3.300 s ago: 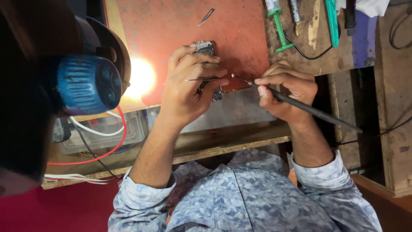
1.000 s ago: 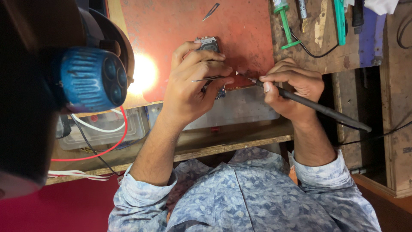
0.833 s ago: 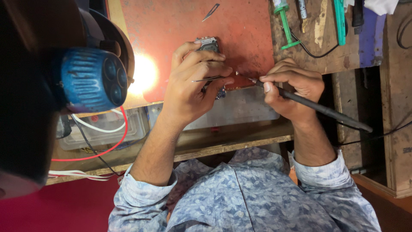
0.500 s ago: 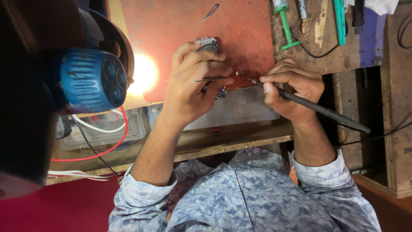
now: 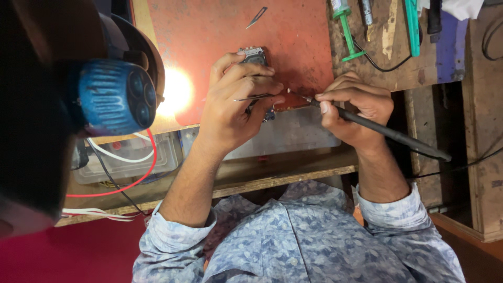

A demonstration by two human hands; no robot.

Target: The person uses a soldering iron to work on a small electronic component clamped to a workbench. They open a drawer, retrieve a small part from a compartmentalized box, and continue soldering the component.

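Here your left hand (image 5: 230,107) pinches thin metal tweezers (image 5: 257,97) over the red mat (image 5: 209,31); your right hand (image 5: 356,107) grips a black soldering iron (image 5: 393,137), fingers clenched.

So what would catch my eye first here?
Probably the bright glare on the red mat, just beside the blue lamp at the left. Next, at the centre, the two hands: the left hand pinches tweezers, and the right hand holds a black soldering iron tip to tip with them.
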